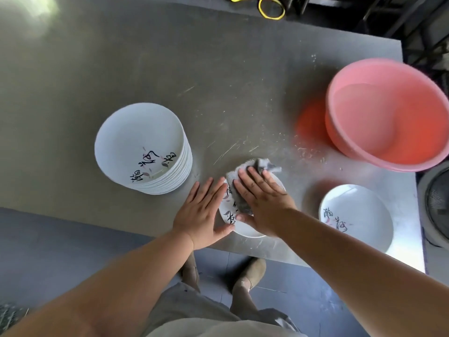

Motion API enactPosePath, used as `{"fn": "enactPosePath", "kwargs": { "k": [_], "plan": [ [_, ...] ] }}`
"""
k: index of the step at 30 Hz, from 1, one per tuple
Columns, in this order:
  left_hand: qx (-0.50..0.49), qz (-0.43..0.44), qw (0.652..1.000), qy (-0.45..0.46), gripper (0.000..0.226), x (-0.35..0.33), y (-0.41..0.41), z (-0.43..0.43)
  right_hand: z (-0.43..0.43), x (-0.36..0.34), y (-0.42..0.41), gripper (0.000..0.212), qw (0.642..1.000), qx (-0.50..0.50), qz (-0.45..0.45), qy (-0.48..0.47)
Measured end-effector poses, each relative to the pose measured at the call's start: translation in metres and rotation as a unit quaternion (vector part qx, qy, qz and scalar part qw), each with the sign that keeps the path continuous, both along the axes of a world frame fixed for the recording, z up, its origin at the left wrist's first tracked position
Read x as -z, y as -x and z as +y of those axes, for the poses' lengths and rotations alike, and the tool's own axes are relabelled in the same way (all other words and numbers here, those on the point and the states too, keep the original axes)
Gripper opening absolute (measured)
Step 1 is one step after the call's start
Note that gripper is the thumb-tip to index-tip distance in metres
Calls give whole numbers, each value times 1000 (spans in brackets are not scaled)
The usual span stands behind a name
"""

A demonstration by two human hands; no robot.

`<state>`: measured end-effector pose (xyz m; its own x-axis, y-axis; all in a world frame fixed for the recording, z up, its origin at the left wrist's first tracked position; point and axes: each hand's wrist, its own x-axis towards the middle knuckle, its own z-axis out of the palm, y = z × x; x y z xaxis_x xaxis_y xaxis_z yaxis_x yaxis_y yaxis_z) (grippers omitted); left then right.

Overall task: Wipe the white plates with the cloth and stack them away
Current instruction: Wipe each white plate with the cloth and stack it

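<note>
**Entry: plate being wiped, near edge of worktop**

Round white plate with black brush lettering and pink petal marks: it is lying flat on the grey metal worktop, close to the near edge, between the two hands.

Crumpled grey cloth: it is lying on the plate, with one corner trailing past the far rim.

Right hand: it is lying flat on the cloth with fingers straight and spread. It is pressing rather than gripping, probably so the whole palm is driving the wipe.

Left hand: it is also lying flat and open, with its fingers reaching along the plate's left rim and its thumb touching the near rim. It is gripping nothing and appears to be bracing the plate against sliding.

Tall stack of matching white plates: it is standing to the left, well apart. Whether these are wiped or waiting cannot be told.

Single matching white plate: it is lying to the right, near the worktop's corner.

Round pink plastic basin: it is sitting behind that plate. Crumbs are lying scattered between the basin and the cloth.

Looped yellow cable: it is lying beyond the far edge.

Obstructions: none are showing between the wiped plate and either neighbour.
</note>
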<state>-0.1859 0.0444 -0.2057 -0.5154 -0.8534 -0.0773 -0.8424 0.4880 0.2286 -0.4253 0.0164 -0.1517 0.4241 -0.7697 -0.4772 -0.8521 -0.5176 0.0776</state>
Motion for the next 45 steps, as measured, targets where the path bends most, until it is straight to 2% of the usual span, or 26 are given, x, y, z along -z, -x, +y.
{"fn": "enactPosePath", "kwargs": {
  "k": [7,10,15,20,23,27,30,35,38,41,45],
  "plan": [
    [-3,-6,1000,-12,108,-1,2,-1,41,-6,42,94,995,99,19,-2],
    [1,-11,1000,-16,108,-2,1,0,37,-7,30,97,994,105,24,-21],
    [-11,-6,1000,-17,107,-4,2,-1,7,-8,17,94,995,99,19,-1],
    [-13,1,1000,-14,106,-2,2,0,76,-17,34,96,984,171,29,-49],
    [-10,1,1000,-12,107,1,2,0,98,-19,26,99,978,195,15,-73],
    [-28,8,999,-21,106,-2,3,-1,48,-17,29,101,987,157,-1,-24],
    [-42,8,998,-37,108,-5,5,-1,25,-16,40,99,991,130,-9,-29],
    [-61,4,997,-57,109,-7,7,1,106,-14,21,103,975,191,-91,-62],
    [-84,6,995,-53,109,-7,10,8,108,-9,17,105,975,181,-98,-83],
    [-136,22,989,-56,108,-9,19,16,62,-10,33,99,982,159,-94,-31],
    [-220,28,972,-78,108,-16,43,29,54,-5,32,97,978,178,-97,-36]
  ]
}}
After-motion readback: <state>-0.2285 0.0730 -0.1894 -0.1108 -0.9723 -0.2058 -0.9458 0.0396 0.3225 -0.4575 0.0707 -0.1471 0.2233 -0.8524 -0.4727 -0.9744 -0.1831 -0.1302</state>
